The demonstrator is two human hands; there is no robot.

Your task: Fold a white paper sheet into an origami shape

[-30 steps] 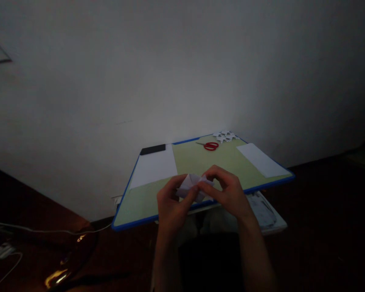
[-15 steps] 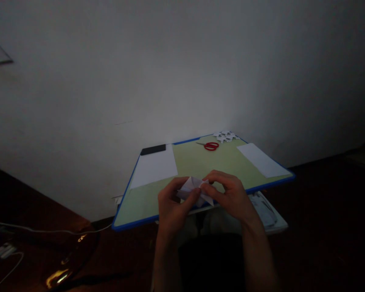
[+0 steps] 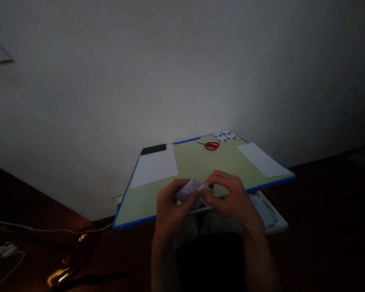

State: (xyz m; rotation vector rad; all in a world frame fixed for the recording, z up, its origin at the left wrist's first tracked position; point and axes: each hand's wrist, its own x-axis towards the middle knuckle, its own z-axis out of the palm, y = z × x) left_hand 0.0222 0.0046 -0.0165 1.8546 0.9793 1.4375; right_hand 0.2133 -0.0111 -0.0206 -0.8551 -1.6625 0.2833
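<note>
Above the front edge of the table, a piece of folded white paper [image 3: 187, 189] is held between both hands. My left hand [image 3: 172, 209] is closed on its left side, thumb on the near face and fingers behind. My right hand [image 3: 226, 194] pinches the right part of the paper between thumb and forefinger, close to the left thumb tip. Creases and a raised flap show on the paper; its underside and part of its right end are hidden by the fingers.
The blue-rimmed green table [image 3: 197, 160] stands against a wall. On it lie a white sheet [image 3: 155, 168], a dark flat phone-like object [image 3: 153, 149], red-handled scissors [image 3: 211, 146], a cluster of folded white paper pieces [image 3: 226, 136] and a white strip [image 3: 263, 160]. An open drawer [image 3: 269, 213] juts out below.
The right fingers have shifted the paper's right part: a point that stuck out low at the right now shows less, and a flap stands up between the hands. The left hand moved slightly left.
</note>
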